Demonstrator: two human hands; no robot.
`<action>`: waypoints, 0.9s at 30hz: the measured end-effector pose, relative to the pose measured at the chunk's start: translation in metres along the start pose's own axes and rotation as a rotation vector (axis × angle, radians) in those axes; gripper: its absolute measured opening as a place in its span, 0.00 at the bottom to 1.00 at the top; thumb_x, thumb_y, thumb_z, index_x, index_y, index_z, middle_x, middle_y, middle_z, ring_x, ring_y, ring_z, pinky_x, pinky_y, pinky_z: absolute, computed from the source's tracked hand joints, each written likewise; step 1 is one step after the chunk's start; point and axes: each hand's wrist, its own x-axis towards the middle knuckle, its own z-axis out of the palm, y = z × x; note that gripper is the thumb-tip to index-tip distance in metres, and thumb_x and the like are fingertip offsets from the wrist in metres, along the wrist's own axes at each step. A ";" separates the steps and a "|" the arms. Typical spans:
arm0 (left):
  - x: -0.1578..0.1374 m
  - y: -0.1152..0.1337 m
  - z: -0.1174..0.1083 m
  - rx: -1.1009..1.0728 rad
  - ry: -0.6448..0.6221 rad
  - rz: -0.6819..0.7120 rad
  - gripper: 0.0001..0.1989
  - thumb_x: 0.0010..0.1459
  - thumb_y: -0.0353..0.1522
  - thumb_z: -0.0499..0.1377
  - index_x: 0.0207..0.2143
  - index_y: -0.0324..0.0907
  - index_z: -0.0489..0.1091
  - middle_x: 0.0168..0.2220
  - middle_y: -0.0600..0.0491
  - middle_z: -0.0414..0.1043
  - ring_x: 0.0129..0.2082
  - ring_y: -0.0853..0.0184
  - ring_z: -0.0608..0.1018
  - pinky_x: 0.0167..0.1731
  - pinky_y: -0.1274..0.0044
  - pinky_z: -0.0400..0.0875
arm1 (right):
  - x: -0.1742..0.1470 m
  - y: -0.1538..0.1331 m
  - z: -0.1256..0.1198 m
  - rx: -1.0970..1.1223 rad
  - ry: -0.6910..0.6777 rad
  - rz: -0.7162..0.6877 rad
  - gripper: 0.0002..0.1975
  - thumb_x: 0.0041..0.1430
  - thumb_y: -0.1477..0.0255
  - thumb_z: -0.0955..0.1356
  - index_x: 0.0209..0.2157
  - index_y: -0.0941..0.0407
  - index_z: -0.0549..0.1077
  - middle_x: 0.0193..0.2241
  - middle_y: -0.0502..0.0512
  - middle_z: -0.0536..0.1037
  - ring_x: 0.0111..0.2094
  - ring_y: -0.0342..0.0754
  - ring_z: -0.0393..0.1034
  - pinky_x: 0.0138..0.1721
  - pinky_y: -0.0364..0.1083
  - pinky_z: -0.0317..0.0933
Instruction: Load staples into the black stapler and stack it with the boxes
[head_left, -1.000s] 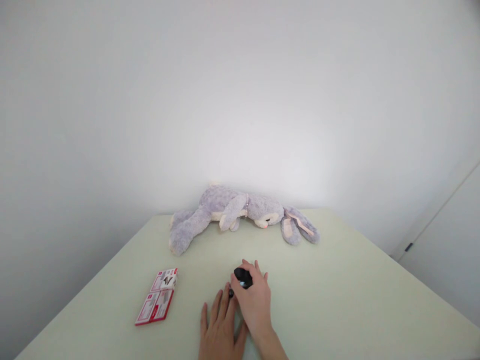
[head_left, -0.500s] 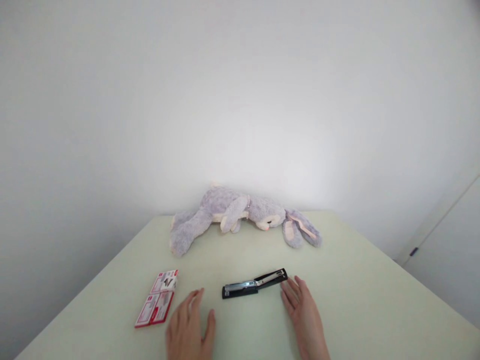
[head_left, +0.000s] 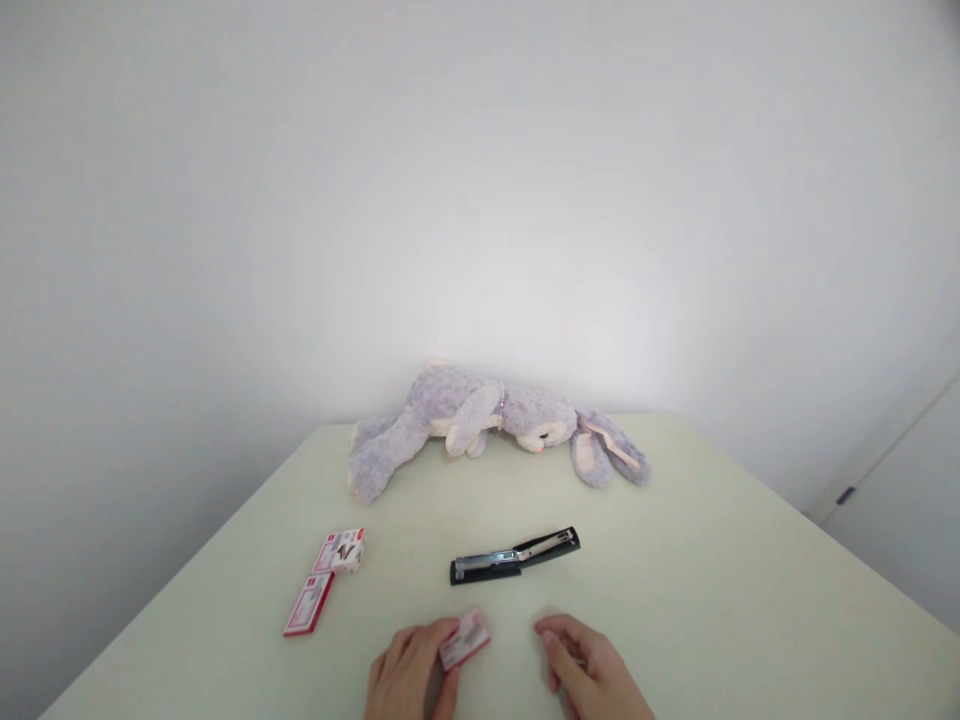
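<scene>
My left hand [head_left: 409, 672] grips a small red-and-white staple box [head_left: 466, 640] between thumb and fingers, near the front of the table. The box looks slightly blurred. To its right, my right hand [head_left: 589, 668] is loosely curled, with nothing visible in it and a short gap between it and the box. Beyond both hands lies a black stapler [head_left: 517, 557], unfolded with its metal parts facing up. Neither hand touches the stapler.
More small boxes lie at the left: a red-and-white one [head_left: 309, 605] and, behind it, a white one with a stapler picture [head_left: 349, 551]. A lilac plush rabbit [head_left: 465, 410] lies along the back edge of the pale green table [head_left: 712, 560], against the wall.
My left hand has lifted a staple box from the group at the left and carried it right. My right hand has drawn back from the stapler and curled its fingers.
</scene>
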 end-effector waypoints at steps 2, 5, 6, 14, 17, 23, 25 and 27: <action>0.011 0.025 0.010 -0.083 -0.039 0.085 0.26 0.56 0.32 0.60 0.59 0.52 0.71 0.53 0.51 0.79 0.52 0.57 0.77 0.53 0.65 0.71 | 0.010 -0.003 0.001 -0.126 -0.055 -0.023 0.28 0.61 0.46 0.63 0.36 0.56 0.77 0.20 0.48 0.72 0.17 0.41 0.58 0.20 0.41 0.51; 0.027 0.055 0.018 -0.174 -0.101 0.135 0.31 0.52 0.30 0.63 0.60 0.49 0.69 0.52 0.50 0.79 0.51 0.57 0.77 0.53 0.65 0.70 | 0.027 -0.003 -0.007 -0.246 -0.042 -0.054 0.24 0.59 0.50 0.65 0.28 0.57 0.75 0.20 0.48 0.72 0.22 0.43 0.63 0.26 0.42 0.55; 0.030 0.060 0.018 -0.199 -0.111 0.130 0.31 0.52 0.31 0.63 0.59 0.49 0.70 0.53 0.50 0.79 0.51 0.57 0.77 0.53 0.65 0.70 | 0.032 -0.002 -0.011 -0.271 -0.028 -0.056 0.22 0.58 0.51 0.66 0.26 0.57 0.75 0.20 0.49 0.72 0.24 0.44 0.63 0.27 0.42 0.56; 0.034 0.055 0.007 -0.318 -0.114 0.039 0.27 0.54 0.31 0.62 0.58 0.49 0.71 0.51 0.50 0.78 0.51 0.58 0.76 0.55 0.64 0.70 | 0.030 -0.015 -0.056 -0.541 0.123 -0.069 0.10 0.57 0.63 0.68 0.30 0.54 0.77 0.18 0.46 0.71 0.22 0.44 0.63 0.26 0.42 0.50; 0.033 0.056 0.007 -0.323 -0.091 0.035 0.28 0.54 0.30 0.62 0.58 0.50 0.71 0.50 0.51 0.78 0.51 0.58 0.76 0.55 0.65 0.70 | 0.028 -0.035 -0.051 -0.685 0.104 -0.158 0.08 0.56 0.68 0.69 0.36 0.50 0.80 0.20 0.46 0.74 0.23 0.45 0.66 0.28 0.43 0.50; 0.033 0.058 0.002 -0.305 -0.112 0.069 0.29 0.54 0.30 0.62 0.59 0.48 0.70 0.51 0.50 0.78 0.52 0.58 0.77 0.54 0.66 0.71 | 0.043 -0.070 -0.013 -0.880 -0.124 -0.362 0.11 0.44 0.77 0.70 0.25 0.46 0.83 0.23 0.49 0.81 0.30 0.49 0.73 0.35 0.44 0.55; 0.033 0.059 0.000 -0.297 -0.109 0.071 0.29 0.53 0.29 0.63 0.59 0.48 0.70 0.51 0.50 0.78 0.51 0.58 0.76 0.54 0.66 0.71 | 0.048 -0.075 -0.005 -0.914 -0.170 -0.401 0.13 0.42 0.79 0.69 0.24 0.46 0.83 0.22 0.50 0.81 0.30 0.50 0.74 0.35 0.44 0.56; 0.033 0.060 -0.002 -0.296 -0.106 0.064 0.29 0.53 0.29 0.63 0.59 0.48 0.70 0.51 0.50 0.78 0.51 0.58 0.76 0.55 0.66 0.70 | 0.051 -0.077 -0.003 -0.930 -0.205 -0.432 0.13 0.41 0.80 0.69 0.23 0.47 0.83 0.23 0.50 0.82 0.30 0.50 0.74 0.36 0.44 0.56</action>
